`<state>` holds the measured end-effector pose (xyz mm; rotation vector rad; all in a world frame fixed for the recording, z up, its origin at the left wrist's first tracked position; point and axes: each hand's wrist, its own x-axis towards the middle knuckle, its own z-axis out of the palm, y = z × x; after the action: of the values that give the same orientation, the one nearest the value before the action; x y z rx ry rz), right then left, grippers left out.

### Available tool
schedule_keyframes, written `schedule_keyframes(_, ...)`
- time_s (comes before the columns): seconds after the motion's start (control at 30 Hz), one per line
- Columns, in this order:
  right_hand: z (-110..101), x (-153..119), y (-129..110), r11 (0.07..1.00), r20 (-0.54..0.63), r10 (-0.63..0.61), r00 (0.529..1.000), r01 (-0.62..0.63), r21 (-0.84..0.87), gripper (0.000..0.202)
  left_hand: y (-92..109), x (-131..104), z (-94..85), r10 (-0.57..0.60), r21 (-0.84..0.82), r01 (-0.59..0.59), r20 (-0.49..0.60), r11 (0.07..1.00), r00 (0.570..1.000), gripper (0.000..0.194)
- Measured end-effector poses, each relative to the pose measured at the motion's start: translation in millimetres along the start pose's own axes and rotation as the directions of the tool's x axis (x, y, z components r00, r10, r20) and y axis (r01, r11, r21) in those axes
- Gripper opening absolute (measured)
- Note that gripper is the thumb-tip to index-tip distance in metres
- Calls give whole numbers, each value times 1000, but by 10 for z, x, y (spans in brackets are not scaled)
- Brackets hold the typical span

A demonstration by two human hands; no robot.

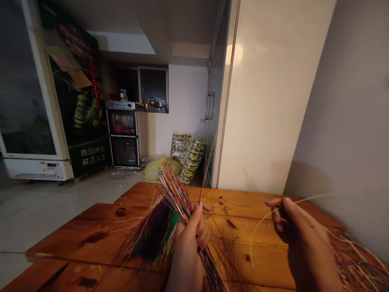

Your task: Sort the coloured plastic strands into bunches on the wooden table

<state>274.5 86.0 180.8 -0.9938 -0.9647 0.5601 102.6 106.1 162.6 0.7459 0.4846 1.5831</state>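
My left hand (pixel 194 227) is closed around a bundle of thin multicoloured strands (pixel 176 190) above the wooden table (pixel 258 227). One long orange-brown strand (pixel 207 166) stands up from its thumb and fingertips. On the right, my right hand (pixel 291 219) pinches a single pale strand (pixel 258 227), which curves down to the left and runs off to the right. The two hands are apart. Left of my left hand, dark, purple and green strands (pixel 154 231) lie on the table.
More loose strands (pixel 358 263) lie at the table's right edge. Beyond the table are a yellow bag (pixel 161 168), wrapped patterned rolls (pixel 193 160), a two-door cabinet (pixel 123 138) and a glass-door fridge (pixel 33 170). A tall pale cabinet (pixel 264 97) stands behind the table.
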Motion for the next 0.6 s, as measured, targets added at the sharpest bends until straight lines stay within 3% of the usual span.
schedule_keyframes(0.13, 97, 65, 138, 932, 236, -21, 972, 104, -346, 44, -2, -22, -1, -6, -12, 6, 14, 1000, 1000, 16)
schedule_keyframes(0.23, 150, 99, 240, 737, 406, 83, 910, 219, -640, 54, 5, -30, 23, 12, 11, -12, 7, 1000, 1000, 17)
schedule_keyframes(0.33, 160, 102, 321, 549, 460, 166, 872, 306, -778, 55, 16, -29, 48, 17, 39, -16, -20, 999, 1000, 22)
schedule_keyframes(0.43, 173, 68, 320, 424, 444, 125, 887, 357, -832, 50, 19, -38, 64, 9, 62, -8, -18, 998, 1000, 26)
schedule_keyframes(0.5, 203, 26, 261, 444, 430, 60, 901, 361, -820, 47, 4, -53, 71, 1, 92, 0, -14, 996, 1000, 28)
schedule_keyframes(0.6, 278, -69, 127, 682, 438, -55, 897, 354, -640, 45, -60, -84, 70, -30, 144, 35, -34, 989, 999, 31)
